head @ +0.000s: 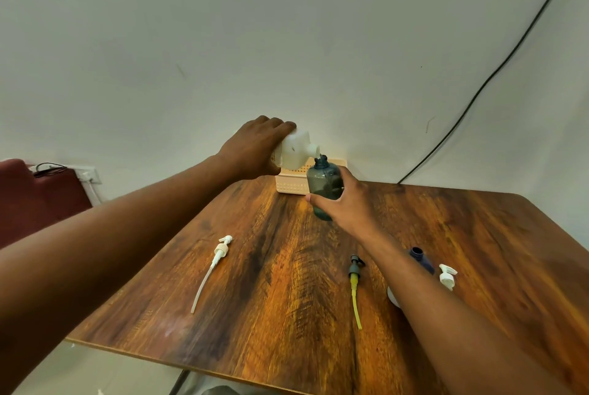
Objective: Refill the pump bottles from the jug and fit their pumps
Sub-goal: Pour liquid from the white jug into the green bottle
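My left hand (255, 149) grips a white jug (294, 151), tipped on its side with the spout right above the open neck of a dark grey-green bottle (322, 184). That bottle stands upright on the wooden table (271, 299), and my right hand (345, 203) is wrapped around its body. A white pump (214, 264) with a long tube lies on the table at the left. Near my right forearm lies a grey pump with a yellow tube (355, 286). A dark blue bottle (421, 260) and a white pump head (447, 276) sit at the right, partly hidden by my arm.
A cream perforated basket (291, 184) stands against the wall behind the jug and bottle. A black cable (497, 72) runs down the wall at the right. A dark red chair (35, 197) is left of the table. A white object (392, 297) peeks from under my right forearm.
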